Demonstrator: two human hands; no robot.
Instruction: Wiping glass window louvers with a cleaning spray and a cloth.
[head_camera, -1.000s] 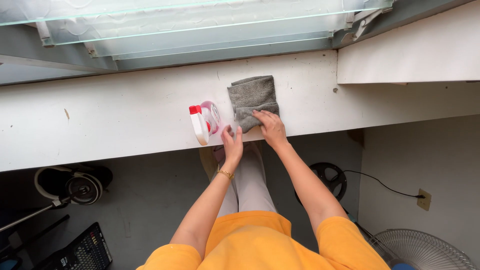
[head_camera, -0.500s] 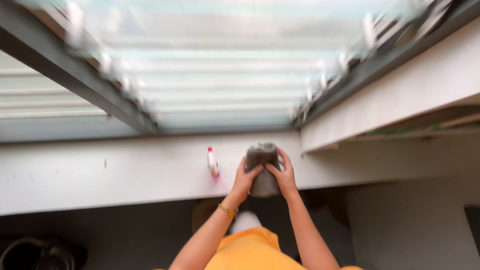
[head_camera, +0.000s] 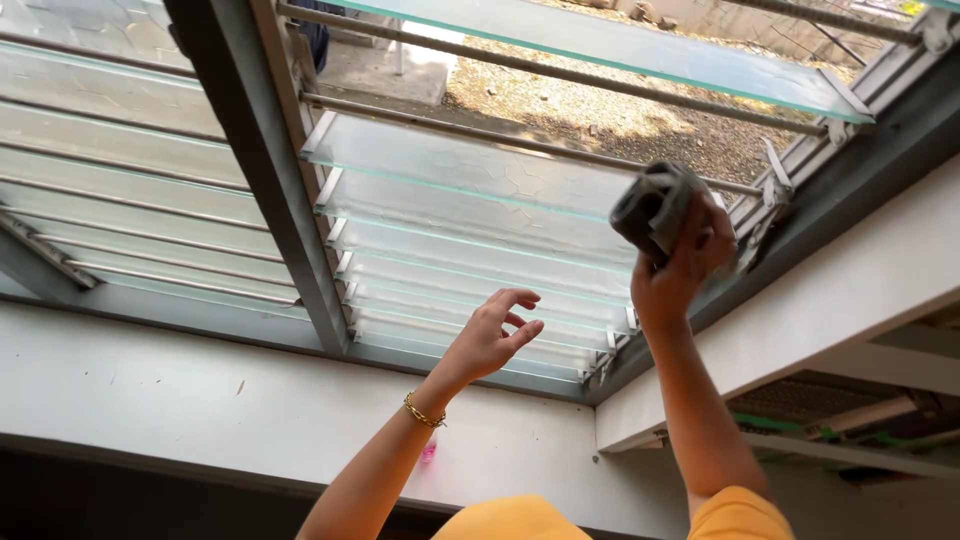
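Nearest the camera are the person's orange sleeves (head_camera: 520, 518), at 6 o'clock. Just behind the left forearm, a small pink spot of a spray bottle (head_camera: 429, 452) shows on the white painted sill (head_camera: 200, 400).

The left hand (head_camera: 490, 335), with a thin gold chain bracelet (head_camera: 424, 412) on the wrist, is raised near the middle of the view. Its fingers (head_camera: 520, 300) are apart and gently curled, and they hold nothing. They hover close to the lower frosted glass louvre slats (head_camera: 460, 250), but contact cannot be told.

At about 2 o'clock the right hand (head_camera: 680, 265) is lifted higher, and its fingers are clamped on a dark grey cloth (head_camera: 652, 205). The cloth is crumpled into a thick bunch, with folds turned outward, and it looks soft and a little worn. It is held up in front of the slats, beside the dark metal window frame (head_camera: 860, 150).

A risk can be judged here: the slats are thin glass with bare edges, tilted open, so hard pressing may crack one or cut a finger. The bunched cloth may also slip out and fall between the slats to the gravel ground (head_camera: 620, 110) outside.
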